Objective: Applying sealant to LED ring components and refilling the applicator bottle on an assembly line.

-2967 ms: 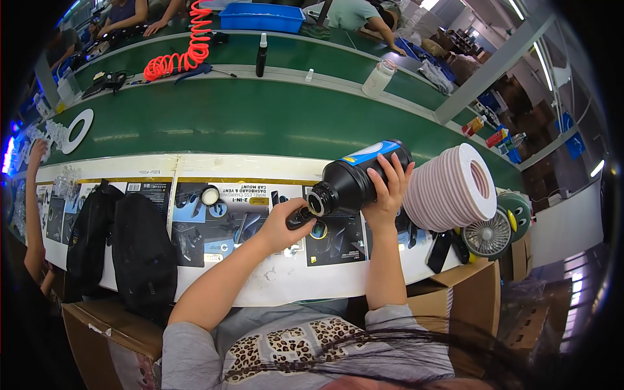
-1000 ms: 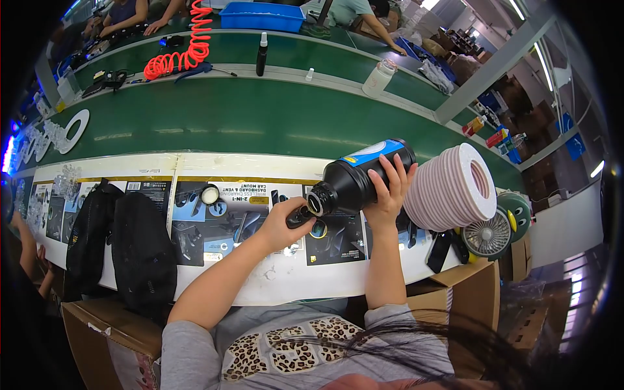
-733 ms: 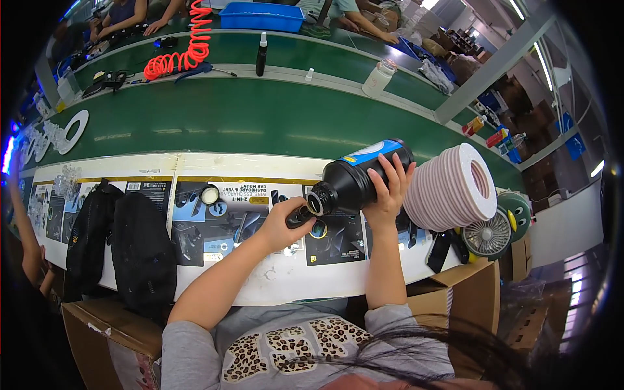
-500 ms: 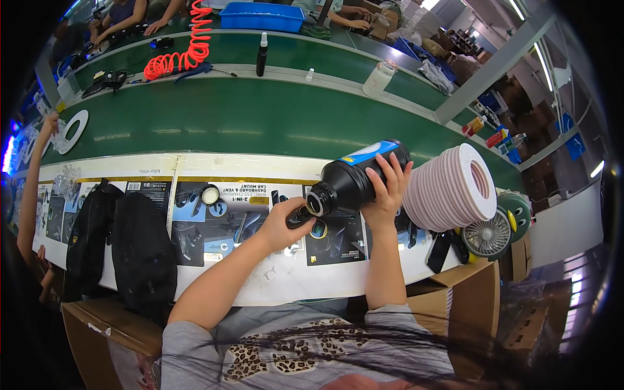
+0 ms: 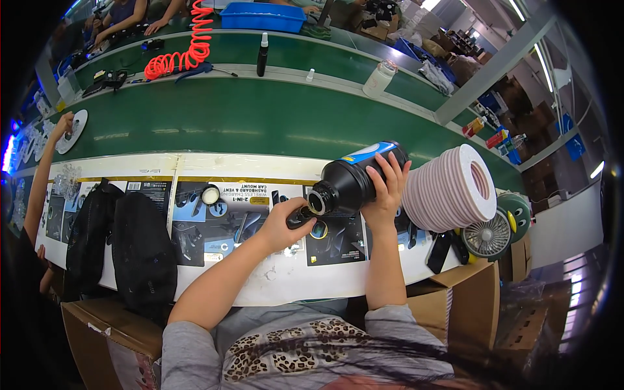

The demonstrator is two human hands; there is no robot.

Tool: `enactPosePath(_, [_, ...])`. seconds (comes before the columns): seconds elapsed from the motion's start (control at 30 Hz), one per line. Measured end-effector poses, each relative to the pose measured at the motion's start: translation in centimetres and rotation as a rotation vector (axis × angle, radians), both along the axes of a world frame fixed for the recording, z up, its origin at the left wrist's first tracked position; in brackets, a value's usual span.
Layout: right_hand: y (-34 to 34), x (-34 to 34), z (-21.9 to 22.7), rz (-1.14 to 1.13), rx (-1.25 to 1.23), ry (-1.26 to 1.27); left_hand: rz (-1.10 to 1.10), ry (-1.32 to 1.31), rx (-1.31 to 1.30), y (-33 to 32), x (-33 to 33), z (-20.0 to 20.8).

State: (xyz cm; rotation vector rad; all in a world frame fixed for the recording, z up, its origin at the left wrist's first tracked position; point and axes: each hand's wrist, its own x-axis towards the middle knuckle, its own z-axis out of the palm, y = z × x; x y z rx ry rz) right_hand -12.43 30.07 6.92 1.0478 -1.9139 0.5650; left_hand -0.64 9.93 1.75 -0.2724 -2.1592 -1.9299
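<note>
A large black bottle (image 5: 348,182) with a blue label lies tilted in my right hand (image 5: 388,188), whose fingers wrap its base end. Its uncapped mouth points left and down. Closed around a small black bottle (image 5: 299,218), my left hand (image 5: 281,226) keeps that bottle's neck right at the large mouth; whether the two touch, I cannot tell. No liquid can be made out between them. Below both hands lie printed package sheets (image 5: 250,224) on the white bench. Left of my left hand sits a round whitish lid (image 5: 210,194).
Black cloth bags (image 5: 143,253) lie on the bench's left. At right stand a stack of white rings (image 5: 442,188), a small fan (image 5: 487,237) and a dark phone (image 5: 439,251). Beyond runs a green conveyor (image 5: 227,120). A co-worker's hand (image 5: 64,122) touches a white ring (image 5: 79,133).
Both bottles and my hands stay almost in place. At far left the co-worker's hand has shifted right onto the white ring. Across the conveyor, another person's arms have moved.
</note>
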Motion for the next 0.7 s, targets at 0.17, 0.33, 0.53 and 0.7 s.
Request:
enactPosePath(0.17, [0.13, -0.12, -0.05, -0.002, 0.004, 0.008, -0.009, -0.012, 0.012, 0.06, -0.01, 0.06])
enactPosePath(0.33, [-0.04, -0.02, 0.0, 0.005, -0.006, 0.006, 0.004, -0.002, -0.005, -0.03, 0.06, 0.1])
enactPosePath(0.53, [0.05, -0.04, 0.01, 0.007, 0.002, -0.001, -0.001, 0.006, -0.003, -0.01, -0.03, -0.01])
enactPosePath(0.7, [-0.07, -0.05, 0.02, 0.005, 0.001, -0.008, 0.003, -0.002, -0.014, -0.07, -0.06, 0.19])
